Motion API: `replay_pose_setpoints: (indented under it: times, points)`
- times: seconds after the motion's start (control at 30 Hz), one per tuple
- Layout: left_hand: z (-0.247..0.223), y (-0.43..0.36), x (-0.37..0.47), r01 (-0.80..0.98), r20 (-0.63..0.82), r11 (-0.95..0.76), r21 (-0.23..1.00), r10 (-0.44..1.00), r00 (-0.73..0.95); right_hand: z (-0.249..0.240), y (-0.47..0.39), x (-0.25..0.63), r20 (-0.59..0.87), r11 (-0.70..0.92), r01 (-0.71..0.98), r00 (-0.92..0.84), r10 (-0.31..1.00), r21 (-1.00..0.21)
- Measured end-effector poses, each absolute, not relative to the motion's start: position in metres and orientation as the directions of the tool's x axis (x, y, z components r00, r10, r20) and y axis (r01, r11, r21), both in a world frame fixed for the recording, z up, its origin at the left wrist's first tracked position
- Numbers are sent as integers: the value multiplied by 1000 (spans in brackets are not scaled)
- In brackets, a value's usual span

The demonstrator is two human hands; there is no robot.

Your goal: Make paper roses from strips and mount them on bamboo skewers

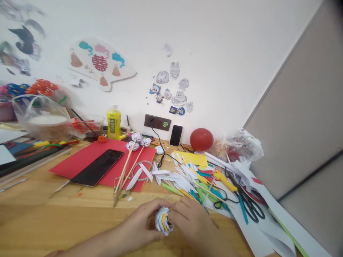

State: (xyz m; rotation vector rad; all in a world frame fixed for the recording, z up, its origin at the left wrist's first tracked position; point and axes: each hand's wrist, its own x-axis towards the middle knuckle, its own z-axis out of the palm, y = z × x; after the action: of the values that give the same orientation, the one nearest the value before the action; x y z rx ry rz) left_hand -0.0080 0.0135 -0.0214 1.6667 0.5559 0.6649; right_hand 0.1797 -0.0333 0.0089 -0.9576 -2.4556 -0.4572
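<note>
Close to the table's front edge, a small rounded piece of folded white paper (161,222) with a yellow stripe sits between both hands. My left hand (146,219) is closed around its left side, thumb below and fingers above. The fingers of my right hand (189,216) are bent and press against its right side; their tips are partly hidden. Beyond the hands lie crumpled white paper flowers (137,138) on thin wooden sticks (125,166). To the right spreads a pile of white, yellow, green and blue paper strips (184,178).
A black tablet (98,167) lies on red card (66,166). Black-handled scissors (250,203) and a yellow-handled glue gun (225,180) lie right. Behind stand a yellow bottle (114,123), a phone (176,135) and a red balloon (201,139). A black cable (158,134) hangs from the socket.
</note>
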Motion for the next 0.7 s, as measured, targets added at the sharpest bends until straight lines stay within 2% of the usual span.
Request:
replay_pose_setpoints:
  times: [0.2, 0.3, 0.53, 0.7]
  points:
    - [-30, 15, -7, -66, 151, -150, 987, 671, 726, 11, -29, 176, 641, 694, 718, -557, 528, 53]
    - [-31, 15, -7, -63, 154, -157, 986, 676, 721, 15, -28, 175, 652, 696, 718, -541, 531, 29]
    - [-28, 13, -6, -107, 151, -106, 989, 665, 731, 17, -27, 174, 684, 706, 706, -542, 488, 57]
    - [-38, 15, 0, -255, 162, 37, 966, 680, 715, 27, -35, 176, 709, 704, 703, -445, 546, -101]
